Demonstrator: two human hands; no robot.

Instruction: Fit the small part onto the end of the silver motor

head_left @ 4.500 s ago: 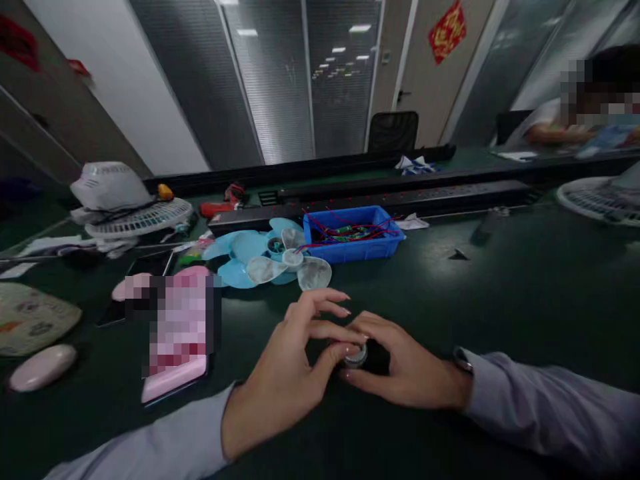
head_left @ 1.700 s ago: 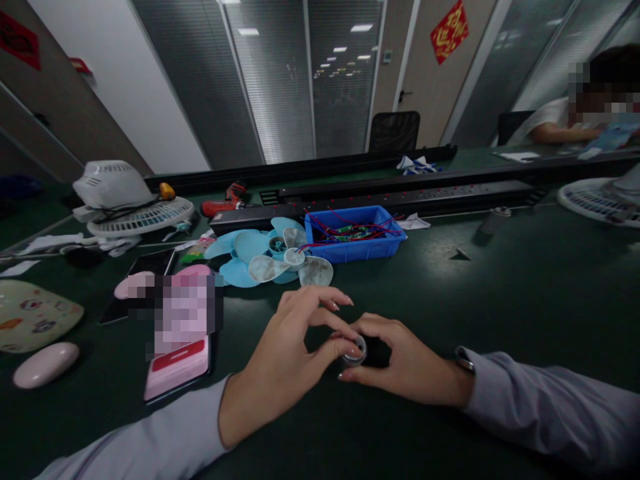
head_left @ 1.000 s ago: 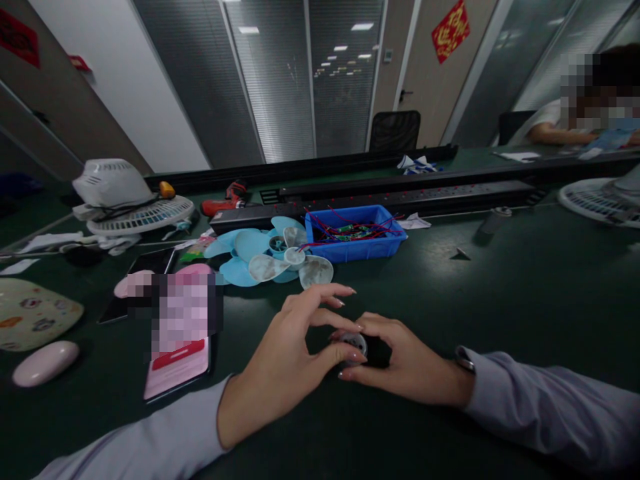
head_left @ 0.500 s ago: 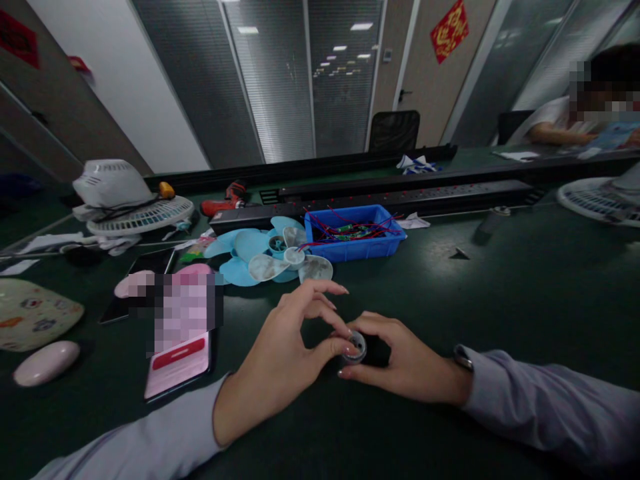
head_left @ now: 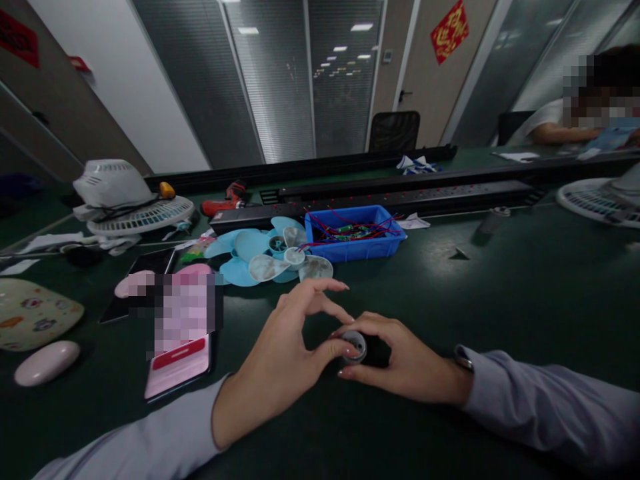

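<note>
Small grey round part (head_left: 361, 343) clamped in your right hand (head_left: 411, 362), fingers beyond, thumb nearer you. Your left hand (head_left: 280, 353) meets it opposite, thumb on its top face; whether that hand pinches, cannot tell.

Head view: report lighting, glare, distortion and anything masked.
Head view: dim room, soft glare on the dark green tabletop; head view: wall uprights splay outward toward the top; head view: pixel blocks mask parts of the phone; head view: the round part between the hands is partly covered, its detail hard to read.
</note>
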